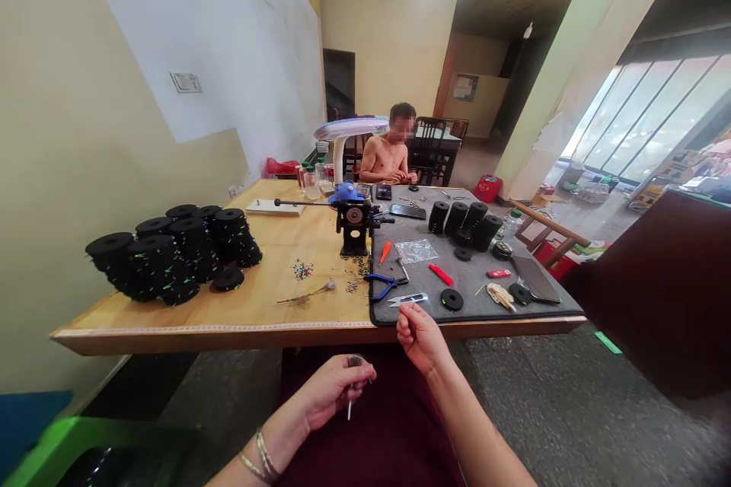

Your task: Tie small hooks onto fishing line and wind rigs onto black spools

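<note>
My left hand (331,389) is closed in a pinch on a small dark tuft with a thin white stem (352,388), held over my lap below the table edge. My right hand (419,335) is raised just in front of the table's near edge, its fingers pinched together, perhaps on a fine thread that I cannot make out. Closest to it on the grey mat (514,304) lie a utility knife (408,298), blue-handled pliers (381,285) and a black foam disc (451,299).
Stacks of black foam spools (171,251) stand at the table's left and more spools (465,219) on the mat. A black hand-crank winder (354,224), a white lamp (349,133), beads (302,268) and phones are on the wooden table (217,316). A person (391,148) sits at the far end.
</note>
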`<state>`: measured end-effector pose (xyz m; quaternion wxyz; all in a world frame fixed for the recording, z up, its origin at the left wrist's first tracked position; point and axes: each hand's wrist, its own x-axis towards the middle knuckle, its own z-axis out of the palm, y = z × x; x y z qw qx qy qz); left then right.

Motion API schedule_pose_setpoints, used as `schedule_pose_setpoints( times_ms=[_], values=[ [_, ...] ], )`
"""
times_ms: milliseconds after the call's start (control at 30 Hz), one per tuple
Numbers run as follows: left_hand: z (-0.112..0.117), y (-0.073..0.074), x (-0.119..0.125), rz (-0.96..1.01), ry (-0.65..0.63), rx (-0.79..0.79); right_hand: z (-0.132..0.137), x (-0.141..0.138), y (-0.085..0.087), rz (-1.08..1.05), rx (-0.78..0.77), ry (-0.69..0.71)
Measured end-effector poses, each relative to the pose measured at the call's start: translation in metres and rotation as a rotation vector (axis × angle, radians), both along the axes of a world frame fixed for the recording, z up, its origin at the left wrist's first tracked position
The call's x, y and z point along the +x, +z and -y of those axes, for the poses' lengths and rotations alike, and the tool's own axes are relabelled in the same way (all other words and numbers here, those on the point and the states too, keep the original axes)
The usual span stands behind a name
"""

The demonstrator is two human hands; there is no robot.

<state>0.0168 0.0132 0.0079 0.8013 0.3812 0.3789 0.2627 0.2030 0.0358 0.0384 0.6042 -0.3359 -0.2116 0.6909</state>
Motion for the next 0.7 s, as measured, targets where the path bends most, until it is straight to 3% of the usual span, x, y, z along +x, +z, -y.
schedule_pose_setpoints(
  times_ms=[333, 500, 700],
  values=[
    [-0.002, 0.005, -0.004, -0.061, 0.089, 0.101, 0.016, -0.006, 0.014, 0.024, 0.042, 0.039],
    [-0.014, 0.013, -0.019, -0.315, 0.167, 0.436, 0.026, -0.010, 0.009, 0.057, 0.024, 0.069],
    [-0.042, 0.041, -0.039, -0.971, 0.265, 0.947, 0.036, -0.011, -0.009, 0.083, -0.030, 0.091]
  ],
)
